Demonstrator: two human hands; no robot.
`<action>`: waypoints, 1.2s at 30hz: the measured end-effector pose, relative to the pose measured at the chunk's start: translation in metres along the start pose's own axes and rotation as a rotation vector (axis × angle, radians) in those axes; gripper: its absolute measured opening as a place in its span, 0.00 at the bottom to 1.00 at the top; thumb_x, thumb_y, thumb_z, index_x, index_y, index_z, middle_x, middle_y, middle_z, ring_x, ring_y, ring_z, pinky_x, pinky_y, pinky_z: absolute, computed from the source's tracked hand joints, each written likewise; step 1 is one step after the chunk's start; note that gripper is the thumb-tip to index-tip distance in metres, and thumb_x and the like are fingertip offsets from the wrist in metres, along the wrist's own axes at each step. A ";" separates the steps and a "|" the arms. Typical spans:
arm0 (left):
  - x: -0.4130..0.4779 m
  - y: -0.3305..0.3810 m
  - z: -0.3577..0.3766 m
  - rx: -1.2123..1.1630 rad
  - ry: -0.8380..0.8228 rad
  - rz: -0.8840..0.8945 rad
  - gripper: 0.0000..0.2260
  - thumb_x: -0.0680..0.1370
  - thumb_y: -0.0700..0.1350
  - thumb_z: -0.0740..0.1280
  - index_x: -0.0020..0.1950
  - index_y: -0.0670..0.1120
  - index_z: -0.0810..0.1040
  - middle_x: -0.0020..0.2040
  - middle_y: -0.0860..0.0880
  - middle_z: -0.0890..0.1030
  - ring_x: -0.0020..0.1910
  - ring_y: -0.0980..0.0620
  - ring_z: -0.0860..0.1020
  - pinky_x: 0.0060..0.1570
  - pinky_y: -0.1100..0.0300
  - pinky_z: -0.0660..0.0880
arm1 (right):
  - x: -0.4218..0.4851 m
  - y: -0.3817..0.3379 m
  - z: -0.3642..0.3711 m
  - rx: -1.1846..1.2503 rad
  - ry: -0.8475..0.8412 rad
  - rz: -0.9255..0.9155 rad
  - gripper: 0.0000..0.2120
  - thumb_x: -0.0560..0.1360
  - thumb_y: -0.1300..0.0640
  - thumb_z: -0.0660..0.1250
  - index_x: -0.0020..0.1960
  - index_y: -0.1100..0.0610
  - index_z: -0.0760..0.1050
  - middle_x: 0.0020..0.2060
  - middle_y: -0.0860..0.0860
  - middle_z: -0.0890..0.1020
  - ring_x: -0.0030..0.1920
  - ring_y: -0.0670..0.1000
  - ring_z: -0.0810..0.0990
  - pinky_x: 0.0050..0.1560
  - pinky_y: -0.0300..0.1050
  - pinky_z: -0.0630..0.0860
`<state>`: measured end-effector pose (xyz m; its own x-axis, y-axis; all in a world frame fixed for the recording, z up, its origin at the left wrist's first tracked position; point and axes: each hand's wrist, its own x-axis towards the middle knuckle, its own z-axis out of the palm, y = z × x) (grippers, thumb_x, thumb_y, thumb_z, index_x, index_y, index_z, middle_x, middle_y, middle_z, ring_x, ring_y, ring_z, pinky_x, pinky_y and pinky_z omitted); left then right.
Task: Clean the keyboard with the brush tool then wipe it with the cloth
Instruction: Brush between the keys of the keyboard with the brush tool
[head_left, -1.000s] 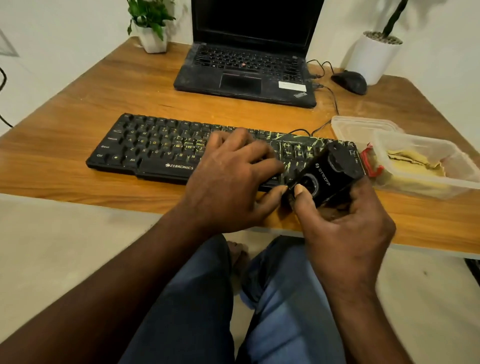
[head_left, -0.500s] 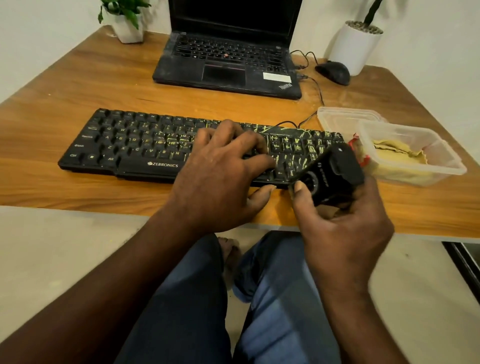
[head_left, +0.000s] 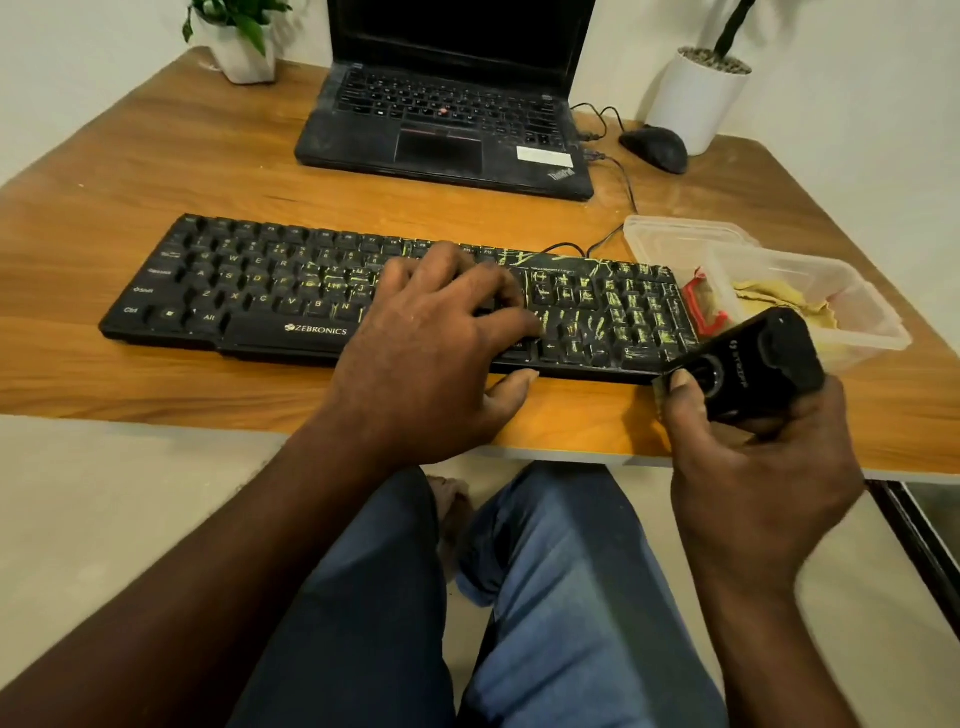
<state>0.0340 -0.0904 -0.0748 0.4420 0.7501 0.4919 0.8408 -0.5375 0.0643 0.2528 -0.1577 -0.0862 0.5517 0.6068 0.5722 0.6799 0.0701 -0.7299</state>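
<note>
Brush tool (head_left: 763, 358) farther right, within right-hand fingers (head_left: 774, 434).

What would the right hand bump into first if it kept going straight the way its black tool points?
Probably the clear plastic container holding the yellow cloth; the right hand and brush tool aim at its near wall, though height is unclear.

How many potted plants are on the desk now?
2. The left plant stands at the back left corner beside the laptop; the right plant at the back right, behind the mouse. More may lie outside the frame.
</note>
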 end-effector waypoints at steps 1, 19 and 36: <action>0.000 0.000 0.000 -0.002 -0.002 0.001 0.22 0.75 0.64 0.64 0.65 0.57 0.79 0.64 0.54 0.76 0.65 0.47 0.69 0.59 0.48 0.63 | -0.003 -0.003 0.003 -0.003 0.001 -0.003 0.17 0.71 0.43 0.75 0.53 0.52 0.78 0.40 0.44 0.81 0.34 0.41 0.78 0.39 0.36 0.74; 0.000 -0.002 0.001 -0.035 -0.015 -0.008 0.22 0.75 0.64 0.64 0.66 0.58 0.79 0.64 0.54 0.77 0.63 0.47 0.70 0.57 0.47 0.65 | -0.002 0.006 0.003 -0.027 0.048 0.008 0.17 0.71 0.45 0.77 0.51 0.52 0.76 0.39 0.44 0.78 0.37 0.46 0.77 0.41 0.41 0.72; 0.000 -0.004 0.002 -0.045 -0.015 -0.016 0.22 0.75 0.64 0.65 0.66 0.58 0.79 0.64 0.54 0.77 0.63 0.47 0.70 0.58 0.48 0.65 | 0.013 0.017 -0.010 0.031 0.083 -0.024 0.17 0.73 0.46 0.77 0.56 0.51 0.76 0.46 0.45 0.81 0.43 0.46 0.81 0.45 0.53 0.81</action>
<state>0.0318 -0.0876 -0.0770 0.4337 0.7641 0.4776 0.8329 -0.5421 0.1109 0.2760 -0.1566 -0.0876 0.5743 0.5367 0.6182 0.6791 0.1093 -0.7258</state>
